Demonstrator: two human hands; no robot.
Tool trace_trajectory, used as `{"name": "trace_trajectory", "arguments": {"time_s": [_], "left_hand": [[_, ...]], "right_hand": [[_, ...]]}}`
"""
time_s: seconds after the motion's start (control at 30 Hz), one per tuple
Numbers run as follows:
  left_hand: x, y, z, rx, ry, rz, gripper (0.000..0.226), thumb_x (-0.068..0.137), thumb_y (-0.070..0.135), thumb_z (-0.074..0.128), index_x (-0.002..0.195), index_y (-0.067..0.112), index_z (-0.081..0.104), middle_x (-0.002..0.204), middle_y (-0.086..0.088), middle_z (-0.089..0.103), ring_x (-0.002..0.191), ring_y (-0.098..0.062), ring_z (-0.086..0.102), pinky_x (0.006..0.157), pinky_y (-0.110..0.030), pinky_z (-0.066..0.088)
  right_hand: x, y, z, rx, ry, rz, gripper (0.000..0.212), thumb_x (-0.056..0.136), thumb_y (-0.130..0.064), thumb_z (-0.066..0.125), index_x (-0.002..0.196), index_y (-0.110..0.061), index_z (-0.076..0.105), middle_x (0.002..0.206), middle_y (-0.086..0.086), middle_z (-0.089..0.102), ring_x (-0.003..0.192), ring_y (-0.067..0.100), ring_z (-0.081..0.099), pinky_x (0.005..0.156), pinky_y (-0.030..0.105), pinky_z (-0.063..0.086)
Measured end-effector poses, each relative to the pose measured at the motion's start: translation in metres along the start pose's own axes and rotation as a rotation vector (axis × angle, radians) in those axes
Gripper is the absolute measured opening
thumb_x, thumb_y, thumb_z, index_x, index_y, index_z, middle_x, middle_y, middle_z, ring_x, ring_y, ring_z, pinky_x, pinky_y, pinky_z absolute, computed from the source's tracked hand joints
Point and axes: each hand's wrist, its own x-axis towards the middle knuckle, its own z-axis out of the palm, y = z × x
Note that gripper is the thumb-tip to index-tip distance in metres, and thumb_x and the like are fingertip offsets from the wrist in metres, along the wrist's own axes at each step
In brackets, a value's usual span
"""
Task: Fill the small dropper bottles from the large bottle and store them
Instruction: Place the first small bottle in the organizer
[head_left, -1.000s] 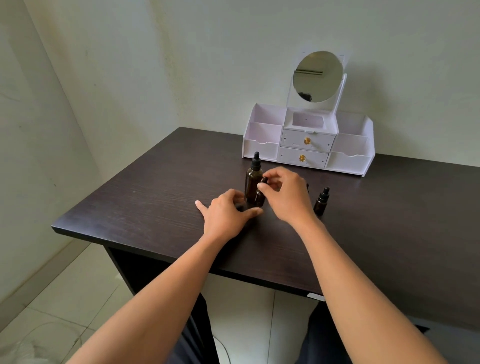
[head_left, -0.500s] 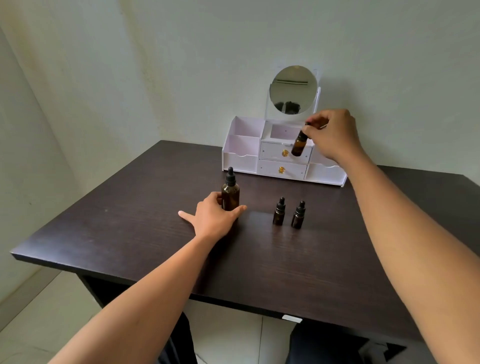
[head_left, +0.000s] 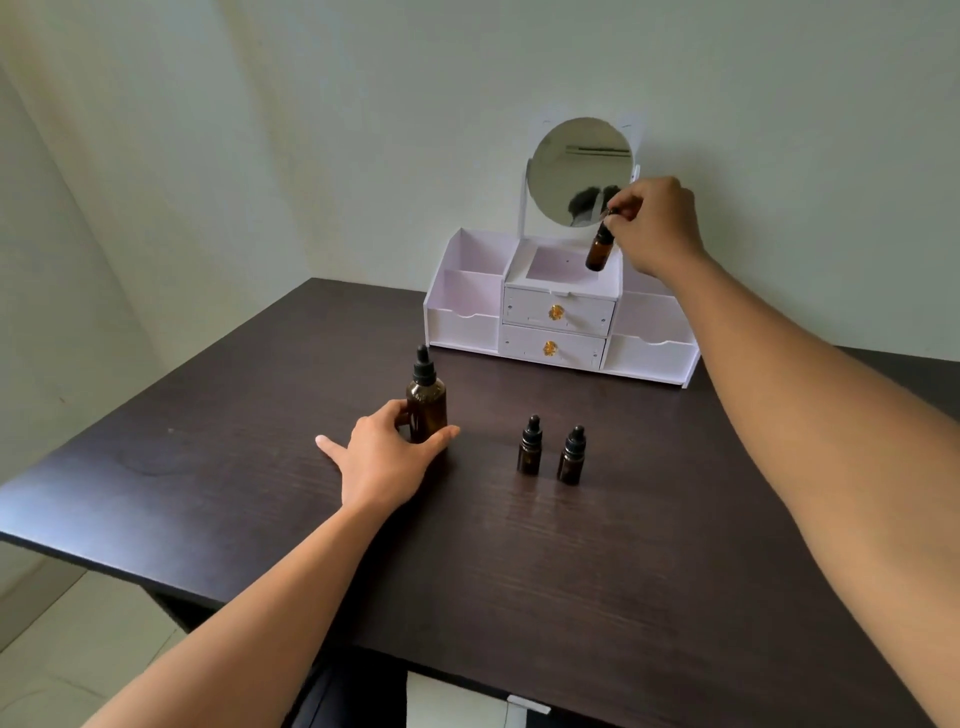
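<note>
- Head view catches you at the storing step: your right hand (head_left: 652, 228) pinches a small amber dropper bottle (head_left: 600, 252) by its cap, and the bottle hangs tilted just above the open top compartment (head_left: 558, 266) of the white desk organizer (head_left: 561, 312), at about 1 o'clock on the dark wooden desk (head_left: 571, 571).
- Your left hand (head_left: 387, 454) rests on the desk at about 10 o'clock from centre, fingers spread; its thumb and fingers sit loosely around the base of the large amber dropper bottle (head_left: 426, 402), which stands upright and capped. I cannot tell how firm that hold is.
- Two more small dropper bottles, one (head_left: 530, 453) and its neighbour (head_left: 572, 457), stand capped and upright just beside each other near the desk's centre, well apart from the organizer. Whether they are filled I cannot tell.
- My judgement: your next move is to lower the held bottle straight into the compartment, level it so the base lands flat, then let go of the cap without knocking the round mirror (head_left: 581, 171) behind it.
- No brand, label or writing is readable on any bottle or on the organizer; the drawers show only gold knobs (head_left: 556, 312).
</note>
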Motion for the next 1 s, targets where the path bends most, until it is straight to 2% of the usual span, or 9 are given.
{"name": "trace_trajectory", "arguments": {"time_s": [0.2,0.43,0.53,0.73,0.9,1.0], "left_hand": [[0.005,-0.002,0.005,0.031,0.025,-0.001,0.05,0.073,0.075,0.067,0.108,0.04,0.061,0.109,0.011,0.065,0.115,-0.017,0.059,0.116,-0.062,-0.011],[0.006,-0.001,0.005,0.048,0.034,0.004,0.05,0.071,0.075,0.067,0.108,0.041,0.061,0.1,0.015,0.062,0.114,-0.014,0.058,0.117,-0.061,-0.012],[0.006,0.001,0.004,0.045,0.03,0.008,0.047,0.072,0.073,0.068,0.107,0.042,0.06,0.097,0.017,0.056,0.116,-0.016,0.056,0.117,-0.061,-0.012],[0.006,-0.001,0.005,0.044,0.028,0.015,0.047,0.072,0.074,0.067,0.106,0.043,0.059,0.096,0.017,0.057,0.118,-0.015,0.055,0.117,-0.06,-0.014],[0.008,-0.005,0.008,0.026,0.03,0.018,0.052,0.07,0.076,0.066,0.109,0.042,0.061,0.099,0.012,0.063,0.116,-0.011,0.055,0.117,-0.059,-0.015],[0.008,-0.006,0.009,0.018,0.031,0.024,0.05,0.07,0.077,0.066,0.106,0.043,0.06,0.098,0.013,0.063,0.114,-0.01,0.056,0.117,-0.059,-0.015]], "right_hand": [[0.017,0.023,0.023,-0.06,-0.093,-0.011,0.019,0.089,-0.007,0.068,0.107,-0.006,0.074,0.109,0.013,0.072,0.095,0.022,0.065,0.084,0.023,0.046],[0.027,0.03,0.034,-0.074,-0.116,-0.029,0.02,0.09,-0.008,0.068,0.109,-0.005,0.073,0.108,0.014,0.072,0.092,0.021,0.063,0.084,0.022,0.044],[0.027,0.031,0.038,-0.093,-0.143,-0.034,0.02,0.091,-0.006,0.067,0.109,-0.004,0.073,0.11,0.014,0.072,0.099,0.025,0.066,0.085,0.024,0.045],[0.024,0.041,0.048,-0.172,-0.251,0.0,0.019,0.091,-0.007,0.066,0.107,-0.006,0.075,0.112,0.014,0.072,0.103,0.03,0.067,0.093,0.034,0.053],[0.022,0.041,0.051,-0.2,-0.303,0.039,0.019,0.089,-0.003,0.063,0.102,-0.006,0.077,0.107,0.015,0.073,0.096,0.032,0.068,0.091,0.038,0.055],[0.022,0.038,0.051,-0.219,-0.297,0.063,0.018,0.086,0.0,0.06,0.095,0.0,0.076,0.104,0.02,0.072,0.097,0.036,0.068,0.089,0.043,0.057]]}}
